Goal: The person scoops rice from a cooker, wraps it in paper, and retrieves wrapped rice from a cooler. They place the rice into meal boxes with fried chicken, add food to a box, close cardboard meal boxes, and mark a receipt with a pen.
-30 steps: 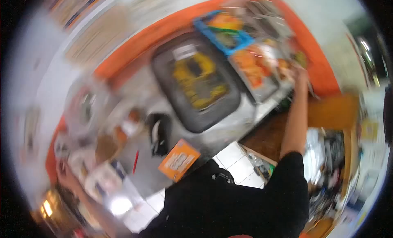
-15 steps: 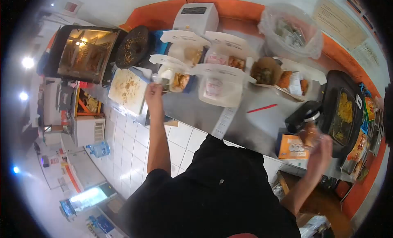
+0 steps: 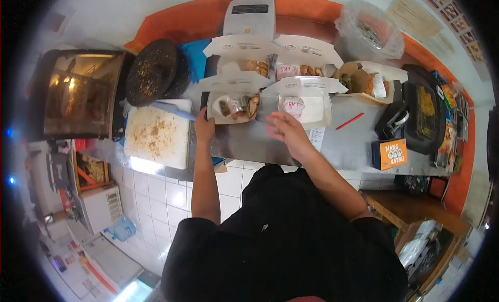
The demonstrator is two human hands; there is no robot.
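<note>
My left hand is at the left side of an open white food box that holds brown pieces and a small clear container; its fingers are partly hidden at the box's edge. My right hand, empty and with fingers spread, is over the counter just below another open box with a wrapped packet marked RICE. Behind them stand two more open boxes, one with brown pieces, one with a rice packet and food.
A crumb-covered white board with a knife lies left, near a dark round pan and oven. Rightward are a red pen, tape dispenser, orange box and lidded black tray.
My right hand has moved left from beside the orange box to the food boxes. My left hand stays by the left front box, which now sits farther from the cutting board.
</note>
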